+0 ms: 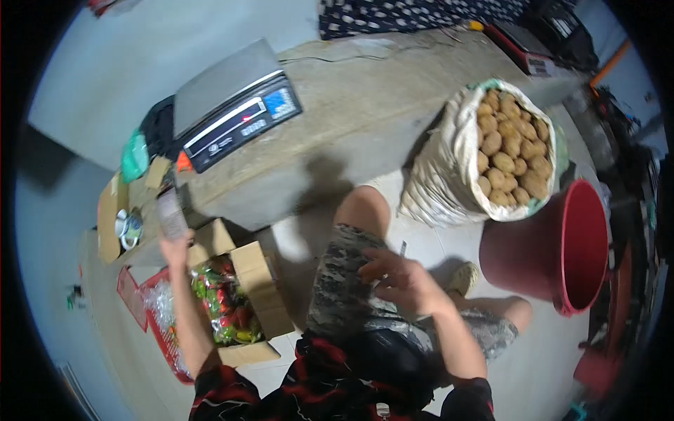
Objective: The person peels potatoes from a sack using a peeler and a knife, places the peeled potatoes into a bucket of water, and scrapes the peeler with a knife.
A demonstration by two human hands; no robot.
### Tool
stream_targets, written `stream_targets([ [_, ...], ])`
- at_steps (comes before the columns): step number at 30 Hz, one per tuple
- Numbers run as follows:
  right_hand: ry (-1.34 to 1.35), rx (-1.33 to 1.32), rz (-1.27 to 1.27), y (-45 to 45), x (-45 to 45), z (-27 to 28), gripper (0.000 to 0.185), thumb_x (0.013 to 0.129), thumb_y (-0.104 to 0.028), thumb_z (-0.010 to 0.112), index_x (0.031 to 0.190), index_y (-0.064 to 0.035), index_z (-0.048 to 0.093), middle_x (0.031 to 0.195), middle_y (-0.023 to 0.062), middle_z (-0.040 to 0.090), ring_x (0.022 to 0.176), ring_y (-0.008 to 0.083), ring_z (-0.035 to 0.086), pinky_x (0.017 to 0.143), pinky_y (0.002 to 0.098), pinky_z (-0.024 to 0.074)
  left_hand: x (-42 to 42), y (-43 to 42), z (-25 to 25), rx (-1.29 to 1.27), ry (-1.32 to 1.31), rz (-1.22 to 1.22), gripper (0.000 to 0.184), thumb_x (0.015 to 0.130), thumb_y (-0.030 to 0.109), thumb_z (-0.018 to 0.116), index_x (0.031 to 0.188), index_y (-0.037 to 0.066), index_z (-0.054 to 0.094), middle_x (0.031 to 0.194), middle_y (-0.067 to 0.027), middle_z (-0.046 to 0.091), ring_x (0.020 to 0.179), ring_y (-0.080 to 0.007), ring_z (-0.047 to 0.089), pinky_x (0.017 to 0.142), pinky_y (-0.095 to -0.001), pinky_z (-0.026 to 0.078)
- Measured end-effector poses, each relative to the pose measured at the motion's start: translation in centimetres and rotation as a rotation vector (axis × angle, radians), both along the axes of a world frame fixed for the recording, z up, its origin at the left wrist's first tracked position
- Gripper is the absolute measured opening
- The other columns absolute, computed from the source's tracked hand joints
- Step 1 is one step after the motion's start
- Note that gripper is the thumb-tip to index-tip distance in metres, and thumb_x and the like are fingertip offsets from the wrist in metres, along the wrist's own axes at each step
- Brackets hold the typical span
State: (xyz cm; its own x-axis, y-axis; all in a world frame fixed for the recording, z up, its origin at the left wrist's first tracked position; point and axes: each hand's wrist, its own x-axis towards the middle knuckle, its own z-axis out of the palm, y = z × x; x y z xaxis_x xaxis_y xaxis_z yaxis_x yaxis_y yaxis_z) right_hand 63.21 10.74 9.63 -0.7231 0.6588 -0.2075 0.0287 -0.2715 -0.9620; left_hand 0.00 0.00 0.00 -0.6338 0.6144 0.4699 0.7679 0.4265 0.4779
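Observation:
At the left, my left hand (pixel 175 247) is closed round the lower end of a flat, pale rectangular thing (pixel 170 214); its kind is too blurred to tell. Beneath that arm stands an open cardboard box (pixel 263 284) of bagged red and green peppers (pixel 223 298). My right hand (pixel 407 282) hovers over my lap, fingers bent and apart, somewhat smeared by motion. A thin dark sliver (pixel 403 248) shows just above it; I cannot tell whether the hand touches it.
A digital scale (pixel 232 105) rests on the concrete ledge (pixel 344 91). To the right stand a white sack (pixel 442 168) full of potatoes (pixel 511 151) and a red bucket (pixel 523 245). Left of the box is a red basket (pixel 163 344) with clear plastic; cups (pixel 128 228) sit above it.

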Motion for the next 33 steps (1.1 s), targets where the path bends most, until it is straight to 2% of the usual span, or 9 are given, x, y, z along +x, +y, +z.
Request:
stream_targets([
  [3,0.142,-0.145,-0.224,0.0,3.2,-3.0,0.058,0.091,-0.004,0.066,0.144,-0.0071,0.044,0.118,0.0085,0.064,0.102,0.0133,0.060,0.086,0.0287,0.0508,-8.7,1.3,0.1,-0.091,0.007,-0.072,0.091,0.068,0.017,0.079,0.144,-0.008,0.036,0.140,-0.0250,0.049,0.131,-0.0333,0.046,0.113,-0.0416,0.031],
  [5,-0.009,-0.104,-0.307,0.1,7.2,-4.1,0.058,0.092,-0.013,0.067,0.144,-0.0043,0.043,0.119,0.0123,0.064,0.103,0.0182,0.063,0.086,0.0328,0.0540,-13.5,1.0,-3.7,-0.046,-0.303,0.001,0.082,0.068,0.021,0.082,0.134,-0.010,0.044,0.128,-0.0158,0.056,0.102,-0.0270,0.060,0.087,-0.0360,0.051],
  [7,-0.102,-0.166,-0.441,0.0,9.9,-5.3,0.053,0.092,-0.012,0.068,0.141,-0.0036,0.047,0.110,0.0103,0.065,0.098,0.0158,0.063,0.082,0.0299,0.0538,-17.3,0.6,-5.3,-0.008,-0.325,-0.062,0.080,0.070,0.022,0.079,0.134,-0.010,0.043,0.119,-0.0140,0.057,0.096,-0.0222,0.059,0.078,-0.0327,0.052],
  [9,-0.278,-0.085,-0.576,0.0,11.4,-6.2,0.050,0.092,-0.011,0.068,0.137,-0.0006,0.050,0.095,0.0046,0.065,0.079,0.0092,0.057,0.072,0.0253,0.0498,-14.2,1.8,-2.2,-0.079,-0.514,-0.024,0.079,0.069,0.018,0.074,0.135,-0.010,0.041,0.120,-0.0144,0.058,0.096,-0.0239,0.059,0.078,-0.0340,0.051],
  [15,-0.333,-0.091,-0.728,0.5,15.0,-10.0,0.049,0.091,-0.016,0.070,0.133,0.0011,0.052,0.090,0.0035,0.066,0.076,0.0090,0.058,0.069,0.0246,0.0479,-16.3,3.7,-1.7,-0.393,-0.554,0.036,0.074,0.065,0.019,0.071,0.130,-0.007,0.049,0.120,-0.0121,0.059,0.100,-0.0247,0.059,0.086,-0.0356,0.048],
  [18,-0.407,-0.151,-0.747,1.0,15.6,-11.5,0.051,0.091,-0.020,0.070,0.134,0.0006,0.052,0.090,0.0037,0.066,0.077,0.0095,0.058,0.068,0.0250,0.0483,-16.3,3.8,-1.6,-0.237,-0.506,-0.152,0.035,0.070,0.023,0.070,0.094,-0.002,0.066,0.098,-0.0096,0.064,0.093,-0.0222,0.059,0.085,-0.0336,0.046],
  [21,-0.448,-0.258,-0.756,1.5,15.5,-13.4,0.055,0.089,-0.027,0.072,0.133,0.0003,0.053,0.089,0.0042,0.065,0.077,0.0100,0.059,0.065,0.0253,0.0489,-14.6,4.3,-0.5,-0.260,-0.757,-0.097,0.029,0.073,0.025,0.070,0.085,0.000,0.068,0.095,-0.0078,0.064,0.091,-0.0201,0.059,0.083,-0.0317,0.045],
  [29,-0.359,-0.534,-0.777,3.9,15.6,-24.1,0.044,0.093,-0.014,0.064,0.130,0.0052,0.052,0.097,0.0095,0.065,0.069,0.0128,0.061,0.054,0.0257,0.0498,-14.8,4.4,-1.0,-0.235,-0.627,0.166,0.034,0.068,0.021,0.070,0.095,0.000,0.064,0.085,-0.0063,0.062,0.089,-0.0206,0.061,0.081,-0.0330,0.048],
  [33,-0.547,-0.640,-0.726,3.6,15.2,-31.4,0.050,0.087,-0.017,0.069,0.129,0.0063,0.054,0.080,0.0101,0.065,0.061,0.0156,0.058,0.055,0.0300,0.0485,-15.9,3.9,-0.6,-0.466,-0.621,0.196,0.051,0.069,0.027,0.073,0.108,-0.004,0.063,0.098,-0.0107,0.064,0.096,-0.0241,0.061,0.087,-0.0351,0.047],
])
